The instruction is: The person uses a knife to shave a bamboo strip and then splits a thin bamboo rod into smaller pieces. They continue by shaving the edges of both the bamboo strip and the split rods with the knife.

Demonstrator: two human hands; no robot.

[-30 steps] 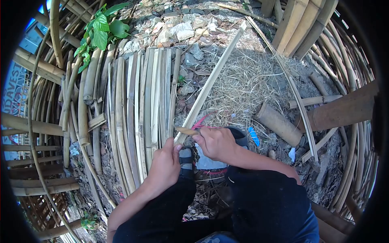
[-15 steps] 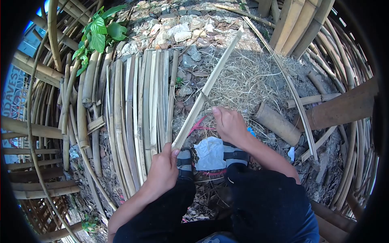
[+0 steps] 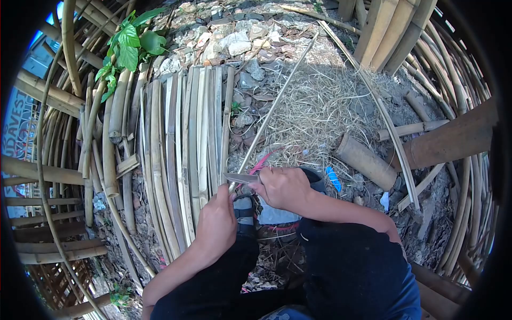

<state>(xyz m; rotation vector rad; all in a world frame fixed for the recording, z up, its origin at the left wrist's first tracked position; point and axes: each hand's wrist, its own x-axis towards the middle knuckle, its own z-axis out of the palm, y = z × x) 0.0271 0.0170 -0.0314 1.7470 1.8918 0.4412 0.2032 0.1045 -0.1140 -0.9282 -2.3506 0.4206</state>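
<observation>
A long bamboo strip (image 3: 277,101) slants up and away from my left hand (image 3: 216,223), which is closed around its near end. Its narrow edge faces me. My right hand (image 3: 284,188) grips a knife (image 3: 241,177), and the handle is hidden inside the fingers. The blade points left and lies across the strip just beyond my left thumb, at or very near its edge. Both hands are close together above my feet, with a pale piece of cloth or plastic (image 3: 276,215) on the ground between the shoes.
Several split bamboo strips (image 3: 185,144) lie side by side at left. Fine shavings (image 3: 330,106) cover the ground ahead. A short bamboo tube (image 3: 366,162), a blue wrapper (image 3: 333,178) and another long strip (image 3: 381,114) are at right. Bamboo poles (image 3: 392,32) stand behind; a leafy plant (image 3: 128,45) grows upper left.
My right hand has brought the knife down along the strip toward my left hand. The strip has turned from its broad face to its narrow edge.
</observation>
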